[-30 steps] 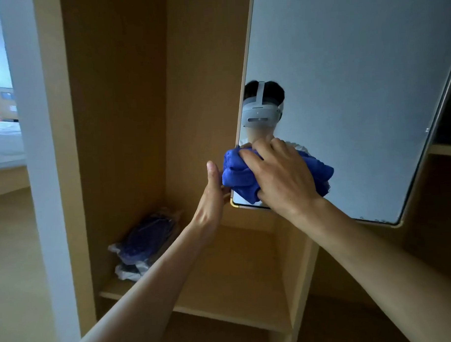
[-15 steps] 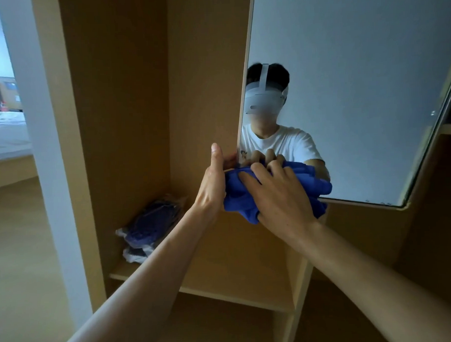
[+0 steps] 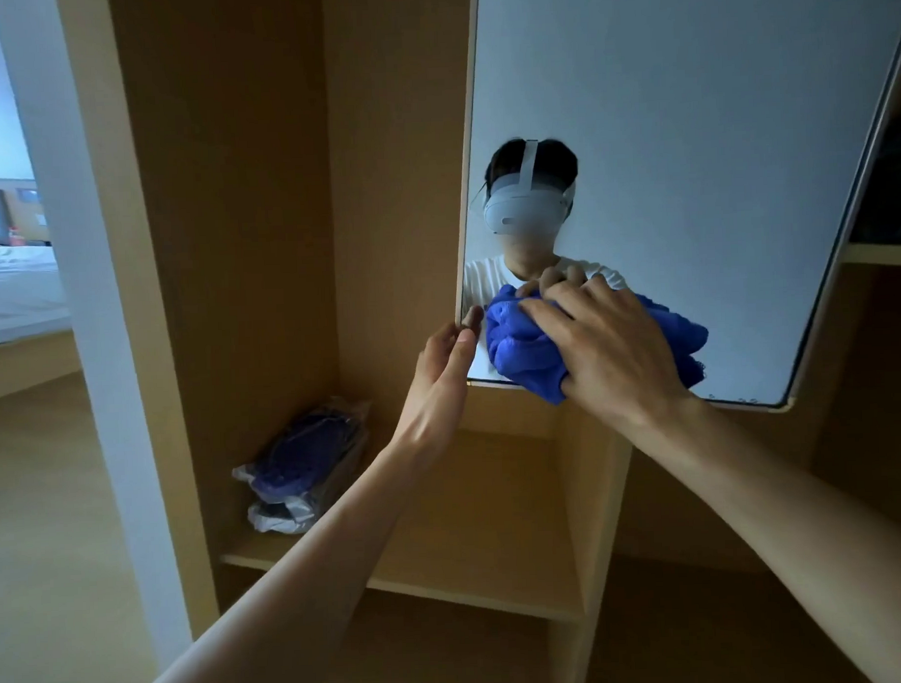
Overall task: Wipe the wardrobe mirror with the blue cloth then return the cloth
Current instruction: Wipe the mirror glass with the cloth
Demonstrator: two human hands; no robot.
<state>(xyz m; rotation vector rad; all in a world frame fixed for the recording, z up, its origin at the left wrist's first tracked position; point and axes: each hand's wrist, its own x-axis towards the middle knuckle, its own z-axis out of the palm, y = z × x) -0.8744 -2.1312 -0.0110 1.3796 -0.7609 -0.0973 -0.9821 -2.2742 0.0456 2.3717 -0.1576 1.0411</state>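
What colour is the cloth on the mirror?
The cloth is solid bright blue; the head view shows it best.

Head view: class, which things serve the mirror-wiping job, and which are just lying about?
In use: crumpled blue cloth, tall rectangular wardrobe mirror, right hand, left hand.
Lying about: plastic-wrapped dark blue bundle on wooden shelf, white bed.
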